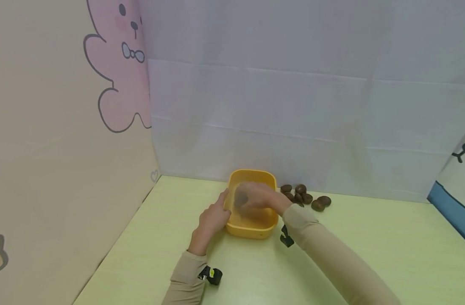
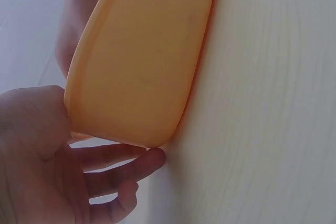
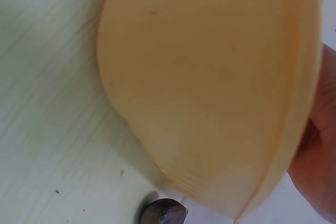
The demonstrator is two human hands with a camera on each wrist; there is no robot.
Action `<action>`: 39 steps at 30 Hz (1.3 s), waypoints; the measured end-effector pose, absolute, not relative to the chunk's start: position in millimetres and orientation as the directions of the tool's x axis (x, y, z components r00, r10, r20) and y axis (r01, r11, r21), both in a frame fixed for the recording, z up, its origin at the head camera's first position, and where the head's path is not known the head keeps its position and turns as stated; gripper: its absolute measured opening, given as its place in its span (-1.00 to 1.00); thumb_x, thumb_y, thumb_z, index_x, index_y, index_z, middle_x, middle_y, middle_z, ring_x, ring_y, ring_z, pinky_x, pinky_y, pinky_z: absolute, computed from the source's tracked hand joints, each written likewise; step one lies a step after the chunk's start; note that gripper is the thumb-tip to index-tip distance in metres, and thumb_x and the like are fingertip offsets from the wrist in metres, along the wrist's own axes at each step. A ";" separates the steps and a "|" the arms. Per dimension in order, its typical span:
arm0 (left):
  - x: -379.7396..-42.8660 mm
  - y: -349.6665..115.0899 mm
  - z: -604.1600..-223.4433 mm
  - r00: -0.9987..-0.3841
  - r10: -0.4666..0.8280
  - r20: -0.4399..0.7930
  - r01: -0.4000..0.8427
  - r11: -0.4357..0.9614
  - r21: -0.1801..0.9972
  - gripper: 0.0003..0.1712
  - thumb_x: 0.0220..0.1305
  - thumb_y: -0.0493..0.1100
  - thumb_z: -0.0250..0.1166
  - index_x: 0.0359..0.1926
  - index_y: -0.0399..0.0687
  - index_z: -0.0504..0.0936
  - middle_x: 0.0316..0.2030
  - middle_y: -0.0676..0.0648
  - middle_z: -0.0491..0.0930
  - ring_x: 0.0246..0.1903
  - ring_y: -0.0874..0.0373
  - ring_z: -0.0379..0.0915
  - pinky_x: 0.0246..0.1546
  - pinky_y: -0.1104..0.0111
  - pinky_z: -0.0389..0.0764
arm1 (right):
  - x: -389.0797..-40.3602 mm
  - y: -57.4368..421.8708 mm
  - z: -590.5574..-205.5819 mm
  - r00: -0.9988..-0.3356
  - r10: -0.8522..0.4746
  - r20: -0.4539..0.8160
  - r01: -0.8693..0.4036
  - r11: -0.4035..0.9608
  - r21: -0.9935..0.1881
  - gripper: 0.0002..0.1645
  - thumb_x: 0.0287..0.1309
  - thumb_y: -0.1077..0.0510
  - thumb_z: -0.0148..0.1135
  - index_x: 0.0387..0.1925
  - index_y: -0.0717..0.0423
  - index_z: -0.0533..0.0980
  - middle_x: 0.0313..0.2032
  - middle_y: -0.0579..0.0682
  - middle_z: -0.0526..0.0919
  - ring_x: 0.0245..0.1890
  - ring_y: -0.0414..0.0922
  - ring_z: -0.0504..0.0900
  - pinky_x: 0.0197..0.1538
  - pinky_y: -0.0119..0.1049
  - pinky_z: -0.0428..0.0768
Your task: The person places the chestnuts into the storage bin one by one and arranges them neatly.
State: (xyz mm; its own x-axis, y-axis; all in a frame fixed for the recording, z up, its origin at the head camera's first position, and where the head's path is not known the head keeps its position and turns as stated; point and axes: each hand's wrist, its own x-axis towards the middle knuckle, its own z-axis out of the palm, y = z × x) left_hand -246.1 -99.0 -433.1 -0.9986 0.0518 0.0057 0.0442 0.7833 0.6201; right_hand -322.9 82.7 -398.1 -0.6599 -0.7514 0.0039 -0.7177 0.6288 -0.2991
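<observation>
Head view: the left hand grips the rounded orange-yellow plastic tub on the pale-green worktop; the right hand reaches inside, too blurred to tell its grasp; glossy brown oval nuts lie beside. Left wrist: cupping the corner firmly should prevent sliding. Right wrist: the tub's height suggests keeping that wrist raised.

The kind of room cannot be told for certain; what shows is a small walled-in corner with childlike decoration. Behind the yellow tub rises a pale, creased sheet. Left of the tub, a cream wall covering bears a pink cartoon animal; far right of it is another printed panel. Beneath it spreads a pale yellow-green tabletop.
</observation>
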 end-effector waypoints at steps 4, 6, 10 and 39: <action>-246.3 -98.0 -431.7 -0.999 0.053 0.001 0.043 0.790 0.612 -0.22 0.28 -0.14 0.08 0.52 0.23 0.16 -0.27 -0.24 0.63 -0.54 0.01 0.35 -0.57 0.21 0.29 | -322.8 79.5 -402.1 -0.661 -0.749 -0.046 -0.715 0.648 -0.262 -0.75 0.05 0.17 0.36 -0.18 -0.09 0.60 -0.23 -0.20 0.60 -0.22 -0.20 0.50 -0.01 -0.23 0.53; -246.6 -98.1 -432.1 -0.999 0.054 0.001 0.043 0.793 0.607 -0.23 0.29 -0.14 0.07 0.52 0.23 0.16 -0.27 -0.24 0.62 -0.55 0.01 0.34 -0.57 0.22 0.28 | -323.0 77.4 -404.1 -0.665 -0.744 -0.064 -0.713 0.658 -0.243 -0.81 0.11 0.12 0.36 -0.21 -0.14 0.60 -0.25 -0.23 0.58 -0.23 -0.21 0.50 -0.02 -0.25 0.52; -247.0 -98.7 -432.9 -0.998 0.056 -0.006 0.041 0.795 0.605 -0.23 0.31 -0.13 0.07 0.53 0.25 0.14 -0.21 -0.25 0.63 -0.54 0.02 0.35 -0.56 0.23 0.28 | -322.1 75.1 -404.2 -0.670 -0.738 -0.077 -0.706 0.667 -0.237 -0.91 0.18 0.04 0.35 -0.27 -0.17 0.61 -0.29 -0.26 0.58 -0.25 -0.24 0.50 -0.05 -0.28 0.53; -245.3 -99.2 -431.5 -0.999 0.045 -0.012 0.029 0.799 0.600 -0.21 0.29 -0.16 0.08 0.53 0.24 0.13 -0.43 -0.15 0.56 -0.63 0.07 0.28 -0.61 0.27 0.27 | -302.8 159.7 -367.4 -0.791 -0.588 0.167 -0.598 0.689 -0.410 -0.72 0.25 0.12 0.30 -0.02 0.10 0.62 -0.08 -0.02 0.65 -0.15 -0.03 0.58 -0.05 -0.16 0.56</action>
State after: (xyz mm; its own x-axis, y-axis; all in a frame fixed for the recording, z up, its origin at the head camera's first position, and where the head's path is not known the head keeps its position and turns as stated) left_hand -245.3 -99.2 -431.5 -0.9989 0.0451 -0.0119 0.0290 0.7995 0.6000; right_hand -302.8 159.7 -367.4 -0.7914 -0.5879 0.1675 -0.5982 0.6886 -0.4099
